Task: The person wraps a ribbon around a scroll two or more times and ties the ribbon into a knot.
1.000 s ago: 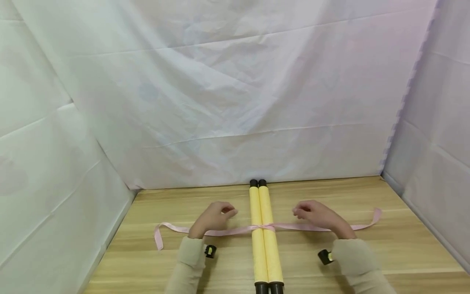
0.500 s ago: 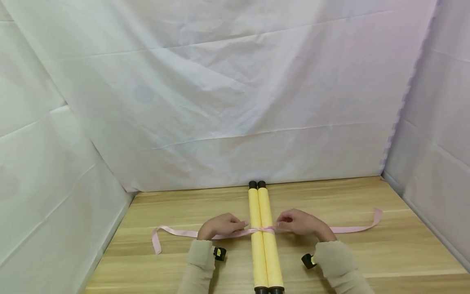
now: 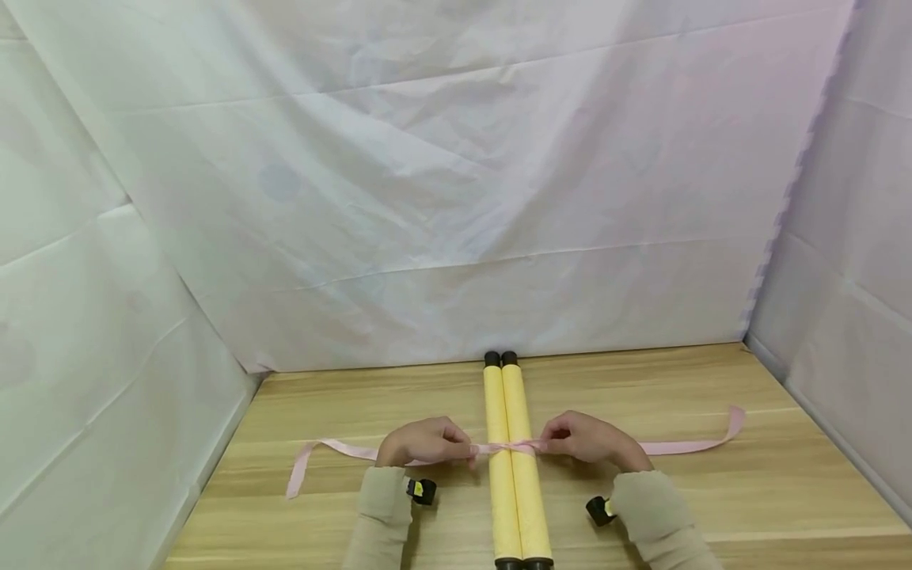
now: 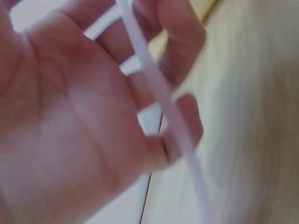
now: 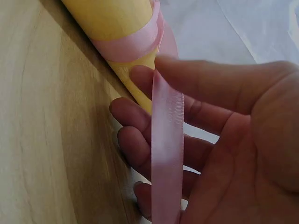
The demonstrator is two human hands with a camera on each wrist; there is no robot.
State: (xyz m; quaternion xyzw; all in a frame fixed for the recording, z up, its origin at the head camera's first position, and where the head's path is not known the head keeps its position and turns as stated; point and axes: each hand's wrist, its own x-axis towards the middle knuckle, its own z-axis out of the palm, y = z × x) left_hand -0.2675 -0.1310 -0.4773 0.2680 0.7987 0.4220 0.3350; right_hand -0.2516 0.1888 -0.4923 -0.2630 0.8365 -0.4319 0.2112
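Two yellow rods [image 3: 505, 499] with black ends lie side by side on the table. A pink ribbon [image 3: 511, 446] goes round both and crosses over itself on top. Left of the rods, my left hand [image 3: 426, 440] pinches one ribbon tail close to the crossing; the left wrist view shows that ribbon [image 4: 161, 91] running past the curled fingers. On the other side my right hand [image 3: 590, 438] pinches the opposite tail. The right wrist view has the thumb pressed on the satin ribbon [image 5: 167, 149], just off a wrapped rod [image 5: 112, 18].
The wood-grain table [image 3: 321, 546] is bounded by a white sheet [image 3: 427, 198] behind and white sheets at both sides. Loose ribbon ends trail out left [image 3: 299, 471] and right [image 3: 734, 423]. Black wrist cameras [image 3: 423, 492] hang inside both sleeves.
Both hands have moved inward from above the ribbon to beside the rods. Each now pinches a tail near the crossing. The left ribbon end has shifted slightly.
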